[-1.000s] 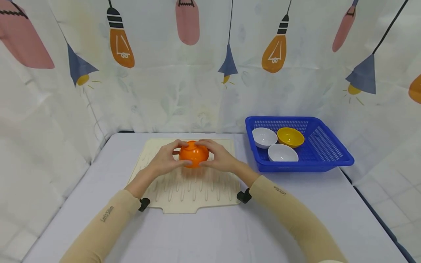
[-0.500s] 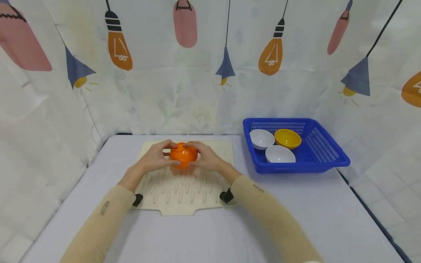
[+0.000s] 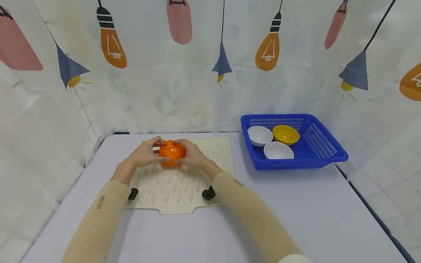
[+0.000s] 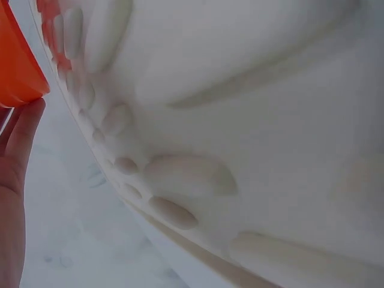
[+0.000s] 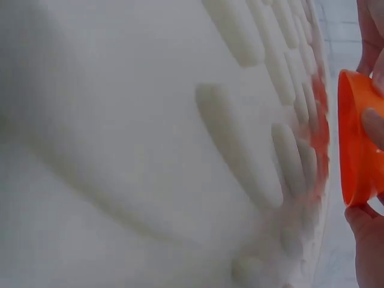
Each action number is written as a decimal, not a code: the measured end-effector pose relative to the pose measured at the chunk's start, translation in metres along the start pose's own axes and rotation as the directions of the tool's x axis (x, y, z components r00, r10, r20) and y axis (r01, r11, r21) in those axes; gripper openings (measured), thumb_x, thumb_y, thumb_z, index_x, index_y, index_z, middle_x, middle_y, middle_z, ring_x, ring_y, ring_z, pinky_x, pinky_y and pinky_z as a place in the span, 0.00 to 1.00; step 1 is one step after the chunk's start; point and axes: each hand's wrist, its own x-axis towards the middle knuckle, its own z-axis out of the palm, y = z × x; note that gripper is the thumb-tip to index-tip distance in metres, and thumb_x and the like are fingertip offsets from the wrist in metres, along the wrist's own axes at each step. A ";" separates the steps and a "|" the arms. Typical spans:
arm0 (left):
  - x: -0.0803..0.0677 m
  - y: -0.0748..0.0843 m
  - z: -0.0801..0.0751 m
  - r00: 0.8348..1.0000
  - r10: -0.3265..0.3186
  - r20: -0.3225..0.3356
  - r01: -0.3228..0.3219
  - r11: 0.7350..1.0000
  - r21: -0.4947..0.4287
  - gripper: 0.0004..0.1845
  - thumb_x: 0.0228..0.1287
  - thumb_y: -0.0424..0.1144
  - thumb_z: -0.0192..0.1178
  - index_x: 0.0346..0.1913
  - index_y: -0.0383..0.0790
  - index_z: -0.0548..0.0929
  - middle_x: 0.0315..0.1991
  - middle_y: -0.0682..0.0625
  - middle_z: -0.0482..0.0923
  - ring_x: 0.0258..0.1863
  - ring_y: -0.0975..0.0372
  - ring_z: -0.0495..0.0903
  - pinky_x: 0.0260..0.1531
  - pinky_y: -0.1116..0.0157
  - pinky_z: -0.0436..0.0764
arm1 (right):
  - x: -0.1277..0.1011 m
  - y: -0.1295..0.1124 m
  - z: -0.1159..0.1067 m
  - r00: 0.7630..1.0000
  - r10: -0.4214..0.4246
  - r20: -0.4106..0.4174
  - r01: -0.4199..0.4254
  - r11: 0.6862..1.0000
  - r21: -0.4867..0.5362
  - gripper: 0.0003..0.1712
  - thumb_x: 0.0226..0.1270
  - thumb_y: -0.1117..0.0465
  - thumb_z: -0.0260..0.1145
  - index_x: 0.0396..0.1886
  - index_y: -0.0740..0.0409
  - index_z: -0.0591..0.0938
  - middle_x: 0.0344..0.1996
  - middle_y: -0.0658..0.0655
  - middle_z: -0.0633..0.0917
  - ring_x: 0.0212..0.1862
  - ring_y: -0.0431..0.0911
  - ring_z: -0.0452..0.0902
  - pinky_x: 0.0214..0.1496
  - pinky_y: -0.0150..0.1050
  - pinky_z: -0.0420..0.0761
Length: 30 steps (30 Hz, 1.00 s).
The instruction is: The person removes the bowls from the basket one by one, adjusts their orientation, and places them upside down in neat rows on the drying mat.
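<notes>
An orange bowl point(image 3: 171, 155), turned upside down with its foot ring on top, is held in both hands over a cream ridged draining board point(image 3: 177, 195). My left hand point(image 3: 143, 153) grips its left side, thumb in front and fingers near the foot ring. On the opposite side my right hand point(image 3: 194, 156) holds it the same way. In the right wrist view the rim of the orange bowl point(image 5: 351, 144) faces the board's ridges, with a gap between. Part of the orange bowl point(image 4: 18, 66) shows in the left wrist view, a fingertip at its rim.
A blue plastic basket point(image 3: 323, 146) stands at the back right of the white-covered table point(image 3: 197, 237). Inside it are two white bowls, one at the back point(image 3: 260, 136) and one in front point(image 3: 278, 150), beside a yellow bowl point(image 3: 285, 134). A patterned curtain point(image 3: 197, 91) hangs behind.
Both hands have carried the orange bowl leftward over the draining board, from near its middle toward its left half. The head view has shifted slightly. The basket and its bowls stay put.
</notes>
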 end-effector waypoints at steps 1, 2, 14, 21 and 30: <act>0.000 -0.001 -0.001 1.000 -0.008 0.000 0.008 1.000 0.016 0.28 0.55 0.46 0.80 0.50 0.40 0.76 0.62 0.42 0.75 0.67 0.42 0.71 0.63 0.46 0.75 | 0.001 -0.002 0.003 1.000 0.023 -0.003 -0.023 1.000 0.005 0.40 0.63 0.66 0.76 0.73 0.51 0.72 0.72 0.51 0.72 0.70 0.45 0.68 0.73 0.37 0.65; -0.001 -0.001 -0.002 1.000 -0.015 0.001 0.015 0.999 0.032 0.27 0.54 0.46 0.81 0.50 0.41 0.76 0.61 0.42 0.76 0.67 0.43 0.72 0.63 0.45 0.75 | 0.002 -0.004 0.007 0.999 0.043 -0.007 -0.043 0.999 0.010 0.40 0.63 0.67 0.76 0.73 0.51 0.71 0.72 0.51 0.72 0.71 0.45 0.67 0.73 0.37 0.65; 0.003 -0.009 -0.003 0.999 -0.020 -0.031 0.024 0.991 0.134 0.26 0.51 0.37 0.81 0.48 0.40 0.76 0.55 0.41 0.78 0.57 0.45 0.76 0.58 0.44 0.78 | 0.011 -0.010 0.029 0.990 0.109 -0.093 -0.122 0.981 -0.149 0.38 0.66 0.69 0.73 0.75 0.53 0.72 0.71 0.54 0.73 0.72 0.48 0.67 0.73 0.38 0.66; 0.005 -0.009 -0.005 0.999 -0.030 -0.037 0.036 0.982 0.187 0.26 0.52 0.37 0.80 0.50 0.38 0.76 0.56 0.37 0.78 0.58 0.42 0.76 0.56 0.43 0.77 | 0.014 -0.016 0.036 0.981 0.136 -0.139 -0.162 0.967 -0.194 0.36 0.71 0.69 0.68 0.76 0.52 0.70 0.70 0.57 0.74 0.70 0.50 0.70 0.73 0.40 0.67; -0.003 -0.014 -0.011 0.996 -0.082 -0.040 0.086 0.989 0.121 0.29 0.57 0.36 0.77 0.57 0.35 0.73 0.63 0.32 0.74 0.61 0.40 0.74 0.60 0.41 0.76 | 0.013 -0.013 0.032 0.988 0.153 -0.030 -0.155 0.983 -0.098 0.39 0.71 0.68 0.67 0.79 0.56 0.63 0.72 0.56 0.72 0.69 0.44 0.71 0.71 0.33 0.66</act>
